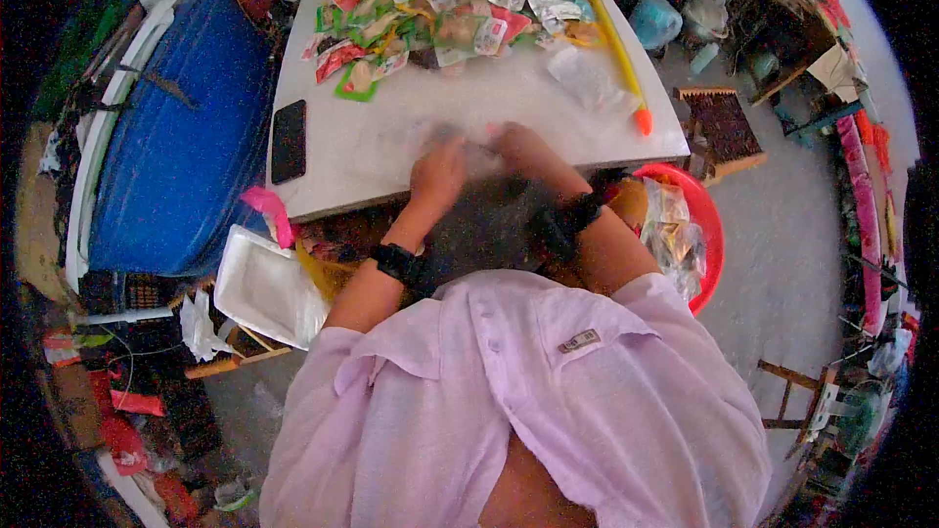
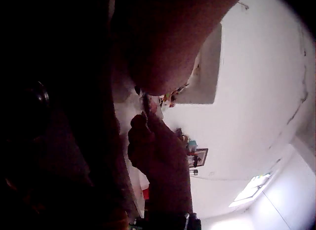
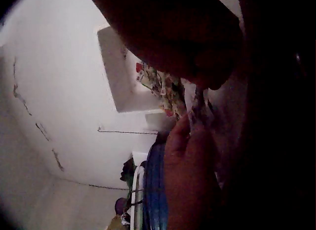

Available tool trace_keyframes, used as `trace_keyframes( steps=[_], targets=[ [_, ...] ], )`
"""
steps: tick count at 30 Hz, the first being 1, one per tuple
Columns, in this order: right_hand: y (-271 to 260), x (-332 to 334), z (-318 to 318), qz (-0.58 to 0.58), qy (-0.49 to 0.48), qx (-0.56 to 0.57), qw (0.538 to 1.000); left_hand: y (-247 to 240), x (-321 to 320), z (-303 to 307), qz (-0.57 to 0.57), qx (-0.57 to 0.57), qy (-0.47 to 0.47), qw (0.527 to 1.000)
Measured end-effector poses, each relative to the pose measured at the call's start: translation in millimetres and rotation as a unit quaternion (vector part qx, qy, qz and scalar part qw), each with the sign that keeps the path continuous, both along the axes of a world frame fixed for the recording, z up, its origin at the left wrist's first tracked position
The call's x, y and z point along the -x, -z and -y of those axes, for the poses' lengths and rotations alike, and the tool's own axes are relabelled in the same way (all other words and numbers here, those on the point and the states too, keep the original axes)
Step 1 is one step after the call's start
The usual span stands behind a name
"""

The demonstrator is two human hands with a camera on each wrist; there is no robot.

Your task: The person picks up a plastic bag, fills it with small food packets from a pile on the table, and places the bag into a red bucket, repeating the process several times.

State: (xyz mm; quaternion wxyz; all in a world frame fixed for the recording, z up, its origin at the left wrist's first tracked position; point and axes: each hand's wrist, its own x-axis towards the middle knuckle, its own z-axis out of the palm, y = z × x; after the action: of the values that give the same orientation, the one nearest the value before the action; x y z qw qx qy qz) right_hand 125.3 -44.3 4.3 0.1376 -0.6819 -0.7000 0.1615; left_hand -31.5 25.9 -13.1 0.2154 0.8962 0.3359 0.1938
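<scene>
Both hands meet over the near part of the white table point(image 1: 342, 152), holding a small plastic packet point(image 3: 193, 99) between them. The left hand point(image 1: 438, 176) pinches one side of it; in the right wrist view the left hand's point(image 3: 190, 161) thumb and fingers close on its edge. The right hand point(image 1: 528, 152) grips the other side; its curled fingers show in the left wrist view, where the right hand point(image 2: 160, 146) faces the left. The packet is blurred in the head view, so its print cannot be read. Beyond the hands lies a pile of colourful packets point(image 1: 430, 10).
A black phone point(image 1: 290, 142) lies at the table's left edge, clear plastic bags point(image 1: 587, 78) and a yellow stick point(image 1: 616, 39) at the right. A red basin point(image 1: 716, 244) stands below right, a white foam box point(image 1: 269, 284) below left, a blue tub point(image 1: 181, 137) further left.
</scene>
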Motion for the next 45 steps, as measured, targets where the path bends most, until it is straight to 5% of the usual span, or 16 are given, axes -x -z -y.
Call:
trace_keyframes(
  steps=[4, 7, 10, 13, 18, 20, 22, 25, 27, 30, 32, 33, 34, 39, 43, 45],
  targets=[
    [18.9, 7.4, -13.3, 0.131, -0.087, -0.094, 0.983, 1.6, 0.8, -3.4, -0.041, 0.008, -0.003, 0.999],
    [22.2, 9.2, -22.4, 0.091, -0.139, -0.150, 0.975, -12.9, 5.4, 4.1, 0.036, 0.000, 0.049, 0.998],
    [62.2, -1.9, -48.1, 0.169, -0.092, -0.067, 0.979, -8.6, 6.5, 1.7, 0.037, -0.009, 0.048, 0.998],
    [89.7, -10.5, -52.9, -0.063, 0.055, -0.087, 0.993, 0.7, 7.2, -2.8, 0.072, -0.035, 0.045, 0.996],
    [78.4, -26.2, -72.3, -0.355, -0.018, -0.208, 0.911, 27.5, 9.5, -14.9, 0.068, -0.079, 0.000, 0.995],
    [61.3, -33.5, -80.9, -0.203, -0.060, -0.243, 0.947, 33.3, 10.1, -15.0, 0.028, -0.095, -0.012, 0.995],
    [37.1, -46.0, -98.1, 0.231, -0.110, -0.239, 0.937, 30.9, 7.6, -15.2, -0.017, -0.098, -0.021, 0.995],
    [60.9, -53.3, -132.0, -0.128, 0.013, -0.208, 0.970, 36.2, 7.5, -16.7, 0.035, -0.082, -0.039, 0.995],
    [131.2, -77.1, -183.0, -0.275, 0.026, -0.254, 0.927, 26.7, 9.4, -14.1, 0.019, -0.102, -0.016, 0.994],
    [129.4, -63.2, -200.4, -0.457, 0.148, -0.199, 0.854, 22.1, 9.0, -14.7, 0.004, -0.109, -0.012, 0.994],
    [107.3, -51.0, -191.9, -0.285, 0.179, -0.187, 0.923, 23.1, 9.6, -15.6, 0.021, -0.115, -0.014, 0.993],
    [102.5, -50.9, -187.4, -0.038, 0.133, -0.211, 0.968, 25.7, 9.8, -15.7, 0.041, -0.121, -0.013, 0.992],
    [91.6, -48.5, -178.6, 0.212, 0.079, -0.223, 0.948, 25.5, 10.4, -14.5, 0.061, -0.128, -0.010, 0.990],
    [15.2, -25.9, -101.1, -0.010, 0.183, -0.051, 0.982, 19.6, 10.8, -11.0, 0.000, -0.125, 0.006, 0.992],
    [8.2, -29.3, -51.4, 0.134, 0.129, -0.215, 0.959, 24.8, 10.6, -11.5, 0.067, -0.169, 0.013, 0.983],
    [-18.7, -21.4, -18.4, -0.028, 0.181, -0.201, 0.962, 21.8, 12.6, -10.5, 0.003, -0.129, 0.012, 0.992]
  ],
)
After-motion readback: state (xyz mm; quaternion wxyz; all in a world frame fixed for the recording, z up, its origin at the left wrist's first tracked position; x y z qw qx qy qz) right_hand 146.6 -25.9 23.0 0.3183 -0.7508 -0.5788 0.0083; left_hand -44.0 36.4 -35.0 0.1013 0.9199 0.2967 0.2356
